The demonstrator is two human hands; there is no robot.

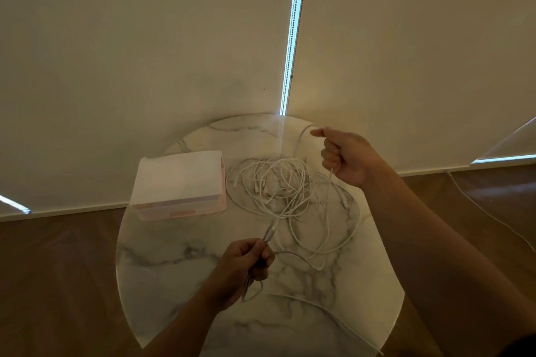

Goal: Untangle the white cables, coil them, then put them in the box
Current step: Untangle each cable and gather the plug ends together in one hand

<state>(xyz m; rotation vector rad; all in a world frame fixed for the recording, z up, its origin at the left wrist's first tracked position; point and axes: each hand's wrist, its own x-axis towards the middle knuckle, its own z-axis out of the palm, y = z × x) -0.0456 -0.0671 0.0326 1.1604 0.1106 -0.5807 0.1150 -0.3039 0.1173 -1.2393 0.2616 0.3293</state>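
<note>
A tangle of white cables [275, 182] lies in the middle of a round marble table [179, 264]. To its left stands a pale pink box [179, 182] with a white top. My left hand [246, 264] is near the table's front, closed around cable ends whose connectors stick out toward the tangle. My right hand [348, 156] is raised at the right, fingers closed on a single cable strand that loops up over the hand and runs down to the pile. Loose strands [327, 252] trail between the two hands.
A wall with light roller blinds [174, 38] stands right behind the table, with a bead chain [293, 38] in the bright gap. Brown wooden floor [58, 269] surrounds the table. One cable [333, 313] runs off the table's front right edge.
</note>
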